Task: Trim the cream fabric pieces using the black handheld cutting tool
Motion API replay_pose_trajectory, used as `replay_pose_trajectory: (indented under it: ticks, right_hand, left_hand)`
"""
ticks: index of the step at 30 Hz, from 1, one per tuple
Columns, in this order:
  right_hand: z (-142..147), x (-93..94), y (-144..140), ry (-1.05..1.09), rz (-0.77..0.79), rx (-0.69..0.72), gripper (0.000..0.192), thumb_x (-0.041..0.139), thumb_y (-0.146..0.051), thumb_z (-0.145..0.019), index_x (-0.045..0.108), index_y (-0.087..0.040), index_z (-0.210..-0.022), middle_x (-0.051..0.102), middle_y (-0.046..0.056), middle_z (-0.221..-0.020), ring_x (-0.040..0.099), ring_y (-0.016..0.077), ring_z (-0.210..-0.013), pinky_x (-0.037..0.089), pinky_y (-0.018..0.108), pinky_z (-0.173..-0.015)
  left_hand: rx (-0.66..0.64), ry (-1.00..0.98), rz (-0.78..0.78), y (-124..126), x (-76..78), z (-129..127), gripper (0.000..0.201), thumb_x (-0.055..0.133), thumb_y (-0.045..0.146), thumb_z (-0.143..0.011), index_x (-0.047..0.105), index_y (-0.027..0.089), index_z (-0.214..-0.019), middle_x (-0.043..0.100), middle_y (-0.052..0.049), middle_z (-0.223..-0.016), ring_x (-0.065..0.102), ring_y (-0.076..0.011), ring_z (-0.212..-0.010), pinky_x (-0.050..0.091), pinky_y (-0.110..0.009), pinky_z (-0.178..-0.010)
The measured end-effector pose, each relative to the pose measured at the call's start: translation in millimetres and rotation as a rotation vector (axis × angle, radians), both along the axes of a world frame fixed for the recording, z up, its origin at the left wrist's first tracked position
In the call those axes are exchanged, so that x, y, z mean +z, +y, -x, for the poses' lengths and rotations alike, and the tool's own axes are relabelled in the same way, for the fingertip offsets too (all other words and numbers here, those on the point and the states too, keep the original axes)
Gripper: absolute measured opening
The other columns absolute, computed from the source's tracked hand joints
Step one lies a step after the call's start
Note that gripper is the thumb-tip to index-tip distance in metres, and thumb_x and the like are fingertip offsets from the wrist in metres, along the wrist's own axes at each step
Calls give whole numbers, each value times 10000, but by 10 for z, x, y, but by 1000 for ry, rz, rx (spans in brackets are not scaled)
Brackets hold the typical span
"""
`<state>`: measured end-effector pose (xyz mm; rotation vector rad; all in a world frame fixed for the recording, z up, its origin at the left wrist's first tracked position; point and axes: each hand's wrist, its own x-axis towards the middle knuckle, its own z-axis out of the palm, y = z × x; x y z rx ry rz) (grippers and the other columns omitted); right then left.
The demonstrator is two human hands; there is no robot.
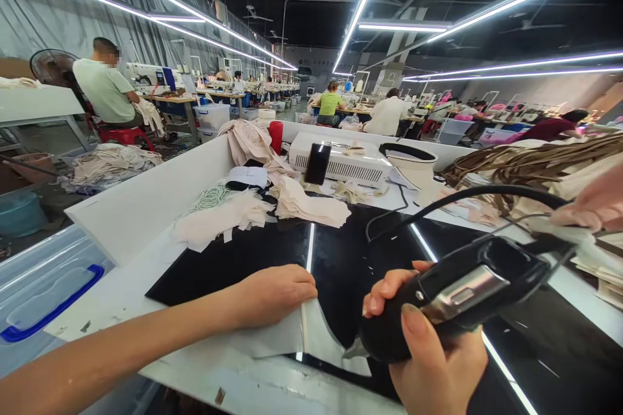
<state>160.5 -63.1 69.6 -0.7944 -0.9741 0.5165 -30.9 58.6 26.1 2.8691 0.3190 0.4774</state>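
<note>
My left hand is closed on a pale fabric piece lying over a glossy black board. In my right hand is a bulky black corded handheld tool with a silver panel on its side. The tool's small metal tip is down at the right part of the fabric piece, close to its edge. A black cord arches up from the tool and back across the board. My left fingertips are partly hidden from view.
Behind the board lie pale fabric stacks, green cord, a phone and a vented white box. At right, another person's hand holds pale cloth near brown strips. A blue-handled plastic bin stands left.
</note>
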Motion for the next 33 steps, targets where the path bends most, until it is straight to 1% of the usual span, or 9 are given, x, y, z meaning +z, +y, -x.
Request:
replay_pose_trajectory:
  ticks: [4,8,14,19,22,26,30,33]
  right_hand:
    - [-3,-8,-30,-3,14,-12,333,782,-332,-885,620,-282,-1172,668,-3,-812,656,175,-610,605,358,-559]
    - [0,2,-46,1,25,-18,335,777,-325,-893,623,-290,-1188,662,-3,-815,654,174,-623,603,358,-567]
    - [-18,5,-68,13,34,-35,333,794,-321,-880,634,-286,-1170,654,0,-799,638,177,-624,595,362,-548]
    - [3,61,-40,31,47,-63,355,813,-337,-844,636,-273,-1145,652,-2,-776,627,178,-602,585,361,-525]
    - [50,140,56,76,36,-116,364,831,-330,-805,640,-256,-1106,652,-14,-745,620,166,-572,573,335,-506]
    - [119,222,283,126,-4,-167,387,843,-322,-776,631,-242,-1089,658,-31,-732,619,154,-562,570,311,-511]
    - [183,225,523,166,-15,-162,422,853,-305,-758,617,-240,-1102,665,-45,-736,623,147,-567,566,290,-513]
    - [220,198,637,155,-13,-140,426,851,-307,-765,609,-244,-1111,671,-51,-734,628,143,-566,566,288,-519]
  left_hand:
    - [-4,-36,43,-5,-15,57,262,496,60,-1041,706,142,-1175,724,-108,-1212,694,-203,-1116,575,-300,-999]
    - [0,-61,73,-6,-31,88,251,495,117,-1071,706,152,-1202,721,-106,-1232,702,-197,-1106,579,-298,-993]
    - [-24,-3,40,3,-31,125,286,505,58,-1043,691,155,-1238,717,-99,-1280,699,-210,-1168,569,-294,-1032]
    - [-30,-26,19,-27,-37,153,330,474,52,-1050,685,167,-1276,721,-101,-1311,686,-216,-1231,571,-309,-1050]
    - [-37,-56,6,-38,-63,161,323,472,59,-1058,685,162,-1278,726,-103,-1311,682,-218,-1245,573,-314,-1055]
    - [-45,-80,-18,-44,-102,153,294,494,65,-1058,679,155,-1268,726,-99,-1303,684,-220,-1246,573,-298,-1046]
    - [-31,-75,-35,-61,-126,129,270,497,77,-1063,680,169,-1238,729,-85,-1287,691,-209,-1231,568,-262,-1023]
    - [-32,-88,-35,-79,-133,112,264,478,73,-1070,686,157,-1210,731,-85,-1276,695,-204,-1213,567,-254,-1018]
